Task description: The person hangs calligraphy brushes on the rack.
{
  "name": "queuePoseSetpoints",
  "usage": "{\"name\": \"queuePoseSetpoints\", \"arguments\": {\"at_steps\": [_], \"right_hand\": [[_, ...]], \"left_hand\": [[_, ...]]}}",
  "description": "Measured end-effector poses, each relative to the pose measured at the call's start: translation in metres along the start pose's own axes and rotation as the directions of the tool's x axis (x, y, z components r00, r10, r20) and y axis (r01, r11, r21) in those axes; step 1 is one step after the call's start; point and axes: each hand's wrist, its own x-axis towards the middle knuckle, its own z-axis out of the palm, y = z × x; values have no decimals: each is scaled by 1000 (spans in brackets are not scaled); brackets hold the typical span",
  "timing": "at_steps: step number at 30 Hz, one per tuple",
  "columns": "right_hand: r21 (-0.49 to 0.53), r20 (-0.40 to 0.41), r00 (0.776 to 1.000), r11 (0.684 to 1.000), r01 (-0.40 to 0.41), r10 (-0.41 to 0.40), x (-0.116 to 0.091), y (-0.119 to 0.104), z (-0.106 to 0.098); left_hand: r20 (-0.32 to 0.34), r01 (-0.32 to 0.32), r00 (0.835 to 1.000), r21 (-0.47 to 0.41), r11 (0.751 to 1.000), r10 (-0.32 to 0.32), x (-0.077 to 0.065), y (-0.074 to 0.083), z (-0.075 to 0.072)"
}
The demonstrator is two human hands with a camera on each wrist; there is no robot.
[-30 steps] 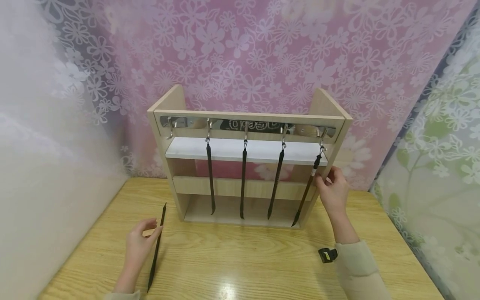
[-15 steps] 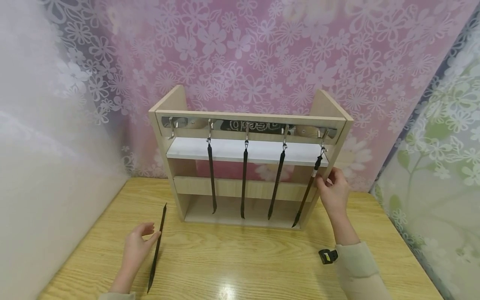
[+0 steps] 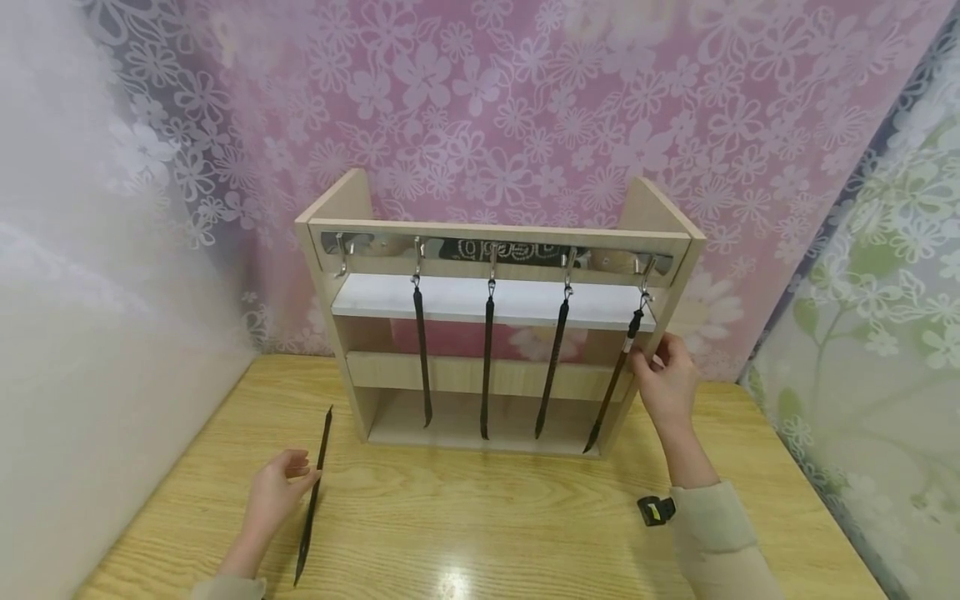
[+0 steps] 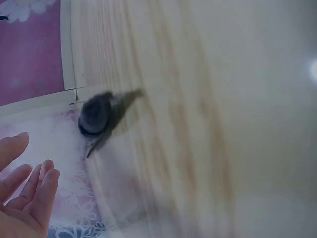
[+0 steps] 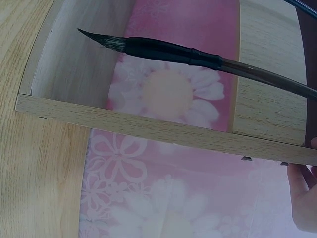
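In the head view, a dark calligraphy brush [image 3: 315, 500] lies on the table at the left. My left hand [image 3: 273, 496] is just beside it, thumb tip overlapping its handle. The left wrist view shows that hand's fingers [image 4: 40, 198] loosely bent with nothing between them; a blurred dark brush end [image 4: 96, 116] appears beyond a gap. My right hand [image 3: 667, 383] grips the right side panel of a wooden rack [image 3: 487, 375], fingers partly hidden behind it. Several brushes hang from the rack's metal hooks. The rightmost hanging brush [image 3: 613, 383] is closest to that hand, its dark tip [image 5: 104, 40] pointing down.
The leftmost hook [image 3: 341, 254] carries no brush. A white shelf [image 3: 450, 296] crosses the rack behind the brushes. Below the right wrist, a small black device [image 3: 655, 510] sits at the sleeve. Floral curtains [image 3: 510, 108] stand behind and beside the wooden table [image 3: 420, 533].
My left hand has slid slightly down and left along the brush on the table, which has stayed put. The right hand and the rack have hardly moved.
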Motion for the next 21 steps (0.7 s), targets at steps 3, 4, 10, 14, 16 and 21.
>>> {"name": "queuePoseSetpoints", "arguments": {"at_steps": [3, 4, 10, 14, 16, 21], "right_hand": [[9, 4, 1000, 1000, 4, -5, 0, -2, 0], [4, 5, 1000, 1000, 8, -8, 0, -4, 0], [-44, -1, 1000, 999, 26, -26, -8, -28, -2], [-61, -12, 999, 997, 38, -39, -11, -36, -2], [-65, -14, 999, 997, 46, -47, -11, -37, -3], [-57, -9, 999, 997, 47, -48, -12, -37, -4]], "left_hand": [[43, 37, 998, -26, 999, -36, 3, -4, 0], [56, 47, 997, -33, 998, -45, 4, -6, 0], [127, 85, 989, -34, 996, -80, 5, -9, -1], [168, 91, 982, -13, 996, -87, 5, -8, -2], [181, 95, 979, -5, 995, -93, 5, -7, -2], [202, 110, 973, 16, 994, -111, 5, -8, -1]]}}
